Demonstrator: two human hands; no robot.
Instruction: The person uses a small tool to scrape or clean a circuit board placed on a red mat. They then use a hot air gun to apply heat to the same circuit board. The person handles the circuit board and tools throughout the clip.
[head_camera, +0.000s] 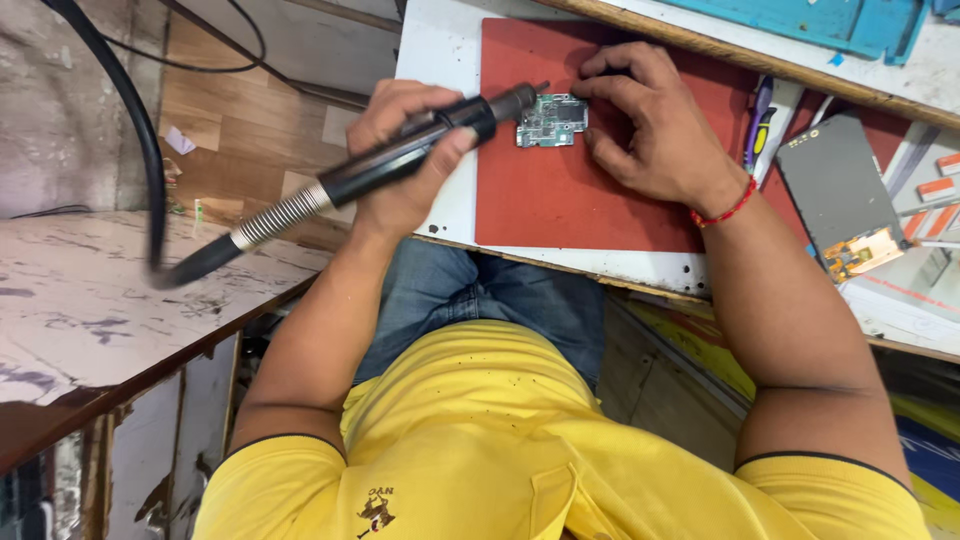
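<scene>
A small green circuit board (550, 120) lies on a red mat (560, 200) on a white worktop. My left hand (392, 203) grips a black pen-shaped heat tool (420, 150), and the tool's tip points at the board's left edge. A metal spring collar and a thick black hose (150, 150) run from the tool's rear to the left. My right hand (660, 130), with a red thread at the wrist, rests on the mat with its fingertips holding the board's right side.
A grey phone panel with an orange flex part (835, 190) lies right of the mat, beside a purple and yellow hand tool (760, 120). A blue tray (820, 20) sits at the top. A worn white bench (90, 300) stands at left.
</scene>
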